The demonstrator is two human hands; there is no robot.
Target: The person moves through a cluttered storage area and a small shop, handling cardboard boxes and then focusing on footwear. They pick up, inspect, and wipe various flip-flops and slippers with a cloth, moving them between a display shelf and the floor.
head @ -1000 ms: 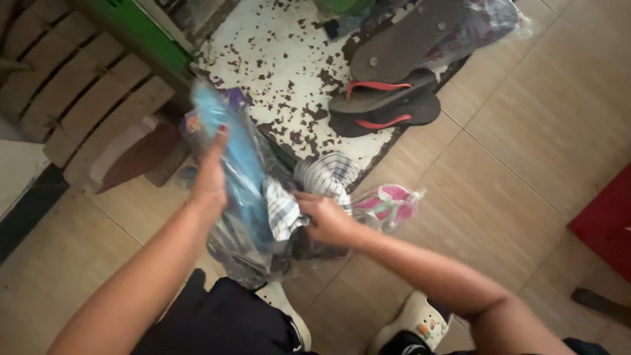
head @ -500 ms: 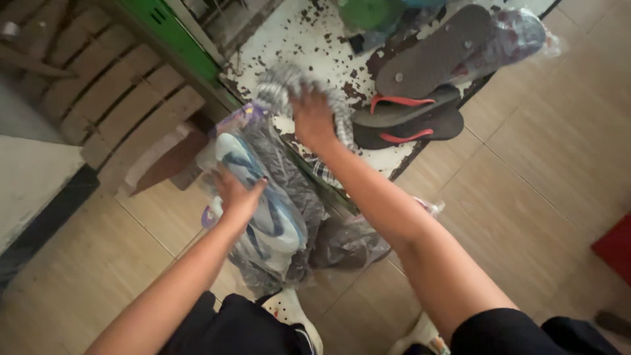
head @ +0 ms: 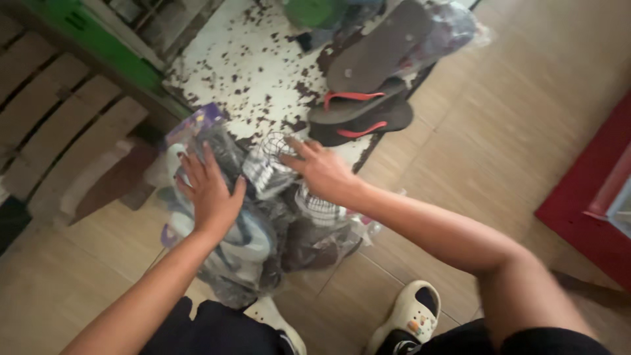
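Nearest to us, a cream clog (head: 409, 320) is planted on the tan floor tiles (head: 499, 138), just this side of the heap of clear plastic packets (head: 263, 230). That heap is our landmark: it slumps from the counter's near edge down toward the floor, full of folded dark and pale fabric.

Now the left hand (head: 209, 190): it lies flat on the left side of the heap, palm down, fingers spread wide apart and pointing away from us, pressing the plastic rather than gripping it. The forearm runs straight up from the lower left, elbow low, wrist level.

The right hand (head: 320, 169) sits on top of the heap, a little further out, fingers also splayed and open, fingertips touching a black-and-white checked packet (head: 271, 165) at the heap's upper edge. Nothing is clamped in it. That arm comes in from the lower right, bent, crossing over the right side of the heap.

Beyond the heap we see the white counter (head: 243, 66), its paint flaking in dark patches. Further back and to the right of the heap, dark flip-flops with red straps (head: 361, 118) are stacked on the counter. Left of the heap, a green frame (head: 92, 39) and wooden slats (head: 59, 125).
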